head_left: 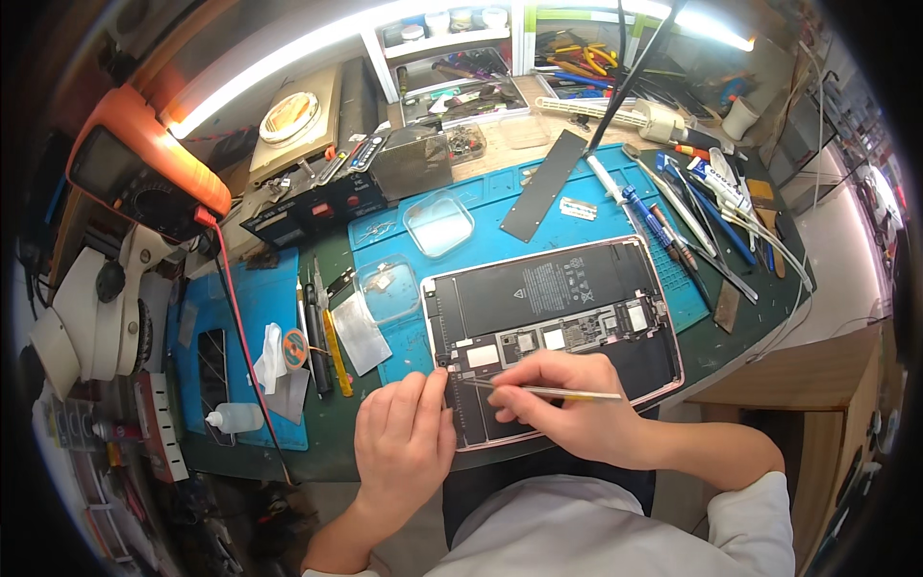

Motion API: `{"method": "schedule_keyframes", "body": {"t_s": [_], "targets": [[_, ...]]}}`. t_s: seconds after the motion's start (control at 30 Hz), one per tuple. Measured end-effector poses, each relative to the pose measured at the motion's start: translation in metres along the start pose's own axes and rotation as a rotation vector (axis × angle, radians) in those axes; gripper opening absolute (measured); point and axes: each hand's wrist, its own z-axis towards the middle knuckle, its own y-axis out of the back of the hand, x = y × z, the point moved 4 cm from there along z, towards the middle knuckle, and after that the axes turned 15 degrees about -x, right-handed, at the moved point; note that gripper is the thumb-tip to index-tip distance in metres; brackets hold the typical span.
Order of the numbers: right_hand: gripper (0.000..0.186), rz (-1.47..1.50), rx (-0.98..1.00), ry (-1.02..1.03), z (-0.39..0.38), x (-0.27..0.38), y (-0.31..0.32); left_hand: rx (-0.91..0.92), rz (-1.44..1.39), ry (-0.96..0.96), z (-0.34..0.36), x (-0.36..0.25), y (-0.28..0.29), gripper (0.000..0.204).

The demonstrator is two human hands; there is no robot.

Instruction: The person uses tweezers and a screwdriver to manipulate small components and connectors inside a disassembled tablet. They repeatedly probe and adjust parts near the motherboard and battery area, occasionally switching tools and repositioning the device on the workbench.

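Note:
An opened tablet (450, 317) lies at a slant on the blue mat in front of me, its black battery (519, 285) and circuit board (601, 327) bare. My left hand (404, 433) is closed at the tablet's left edge, fingers together, index fingertip at the frame. Between thumb and fingers, my right hand (577, 404) pinches slim metal tweezers (567, 393). Their tip points left, over the inner parts near the tablet's left side. Whether the tip touches anything is too small to tell.
Two clear plastic boxes (439, 223) and a dark flat plate (544, 188) are beyond the tablet. Pens and hand tools (697, 212) crowd the right. On the left stand an orange multimeter (144, 163), with a red lead (236, 298) trailing down, and a white bottle (236, 417).

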Motion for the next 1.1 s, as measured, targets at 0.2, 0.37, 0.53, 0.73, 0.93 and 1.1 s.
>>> {"method": "schedule_keyframes", "body": {"t_s": [0.2, 0.37, 0.53, 0.73, 0.93, 1.1], "targets": [[0.016, -0.278, -0.154, 0.528, -0.028, -0.002, 0.067, -0.035, -0.013, -0.019, -0.003, 0.000, 0.004, 0.046], [0.014, -0.413, -0.426, 0.654, -0.044, -0.012, 0.131, 0.050, 0.034, -0.062, 0.007, -0.006, 0.005, 0.048], [0.013, -0.295, -0.600, 0.603, -0.048, -0.029, 0.167, 0.056, 0.023, -0.064, 0.008, -0.003, 0.004, 0.049], [0.014, -0.414, -0.622, 0.814, -0.032, -0.040, 0.173, 0.022, -0.009, 0.040, 0.024, -0.005, -0.001, 0.056], [0.019, -0.550, -0.596, 0.950, -0.031, -0.043, 0.172, -0.022, -0.170, 0.306, 0.045, 0.009, -0.005, 0.033], [0.027, -0.541, -0.496, 1.051, -0.039, -0.039, 0.173, 0.171, -0.123, 0.033, 0.053, -0.005, 0.000, 0.074]]}}
